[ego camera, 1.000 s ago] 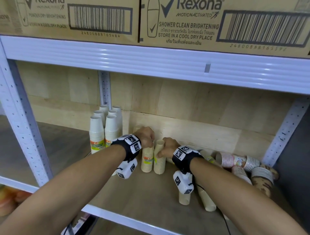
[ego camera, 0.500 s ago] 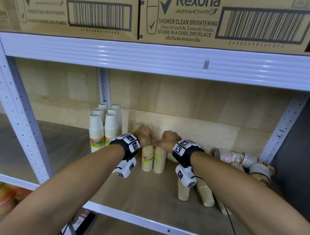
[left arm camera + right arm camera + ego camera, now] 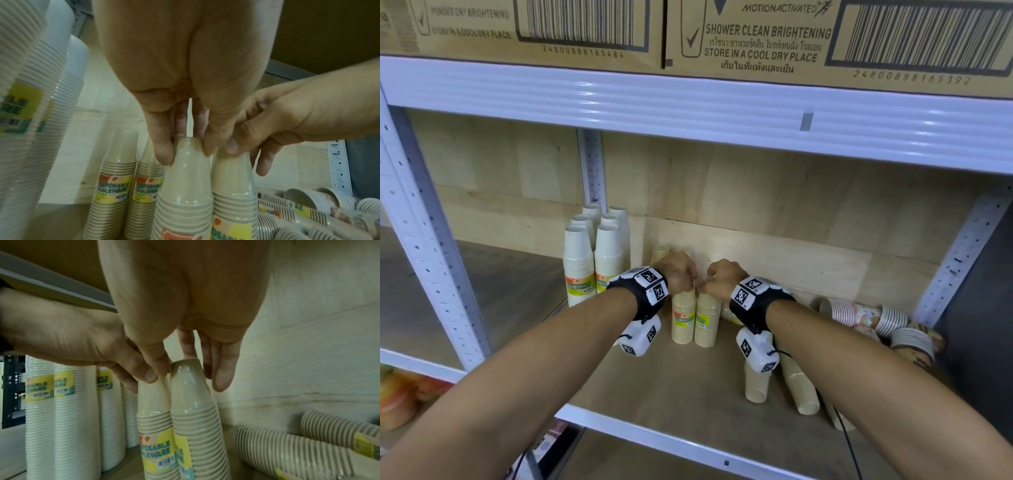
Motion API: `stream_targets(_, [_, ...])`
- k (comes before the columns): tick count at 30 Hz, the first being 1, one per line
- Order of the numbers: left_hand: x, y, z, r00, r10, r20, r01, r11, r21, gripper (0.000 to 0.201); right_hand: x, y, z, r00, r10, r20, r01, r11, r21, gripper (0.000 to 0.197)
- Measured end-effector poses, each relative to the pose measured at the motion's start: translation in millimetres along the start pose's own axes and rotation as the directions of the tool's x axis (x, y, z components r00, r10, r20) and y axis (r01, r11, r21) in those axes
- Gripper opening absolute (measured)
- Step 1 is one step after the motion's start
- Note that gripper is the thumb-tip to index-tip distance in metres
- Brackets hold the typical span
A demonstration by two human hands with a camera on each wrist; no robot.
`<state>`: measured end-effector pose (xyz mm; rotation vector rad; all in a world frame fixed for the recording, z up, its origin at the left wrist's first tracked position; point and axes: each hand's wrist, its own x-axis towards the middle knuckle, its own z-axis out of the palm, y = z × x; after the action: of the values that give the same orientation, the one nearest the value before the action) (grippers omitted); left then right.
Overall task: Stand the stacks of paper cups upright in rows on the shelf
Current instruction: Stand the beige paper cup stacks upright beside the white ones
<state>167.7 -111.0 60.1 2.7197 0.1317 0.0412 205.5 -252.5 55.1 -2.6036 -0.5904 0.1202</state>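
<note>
two tan stacks stand upright side by side near the middle of the shelf (image 3: 688, 387), each pinched at its top by one hand. left hand (image 3: 677, 272) has thumb and fingers curled round the cap of the left stack (image 3: 683, 320); right hand (image 3: 724, 278) pinches the top of the right stack (image 3: 707, 320) the same way. in the wrist views the two stacks touch along their sides, and two more tan stacks (image 3: 115, 194) stand just behind them.

to finish this step well, i judge it best to press both bases flat on the shelf, square them with the pair behind, then let go slowly, one hand at a time. the stacks are tall, narrow and film-wrapped, so a quick release could tip them. white stacks (image 3: 594, 260) already stand in rows to the left; several stacks (image 3: 799, 387) lie on their sides to the right, waiting.
</note>
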Motion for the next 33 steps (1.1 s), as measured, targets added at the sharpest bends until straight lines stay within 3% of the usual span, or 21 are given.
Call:
stream_targets(4, [0,1,0,1.0,-0.009,-0.001,0.009,1.0,-0.014,0.031,3,0,4,0.999,0.016,-0.034,-0.015,1.0,0.01,0.037])
stream_targets(9, [0,3,0,1.0,-0.021,0.007,0.021,0.999,-0.05,0.033,6,0,4,0.999,-0.029,0.023,0.029,0.999,-0.023,0.025])
stream_targets(15, [3,1,1,1.0,-0.022,0.005,0.022,0.998,-0.054,0.031,7,1,7,0.999,-0.026,-0.037,0.023,0.998,-0.062,0.042])
stream_targets(24, [6,0,2,1.0,-0.013,0.011,0.012,1.0,0.013,0.031,9,0,3,0.997,-0.066,0.031,0.068,0.996,-0.061,0.025])
stream_targets(33, [16,2,-7,0.999,-0.034,0.006,0.034,0.996,0.08,0.035,15,-4,-2,0.996,-0.08,0.031,0.083,0.994,-0.076,0.032])
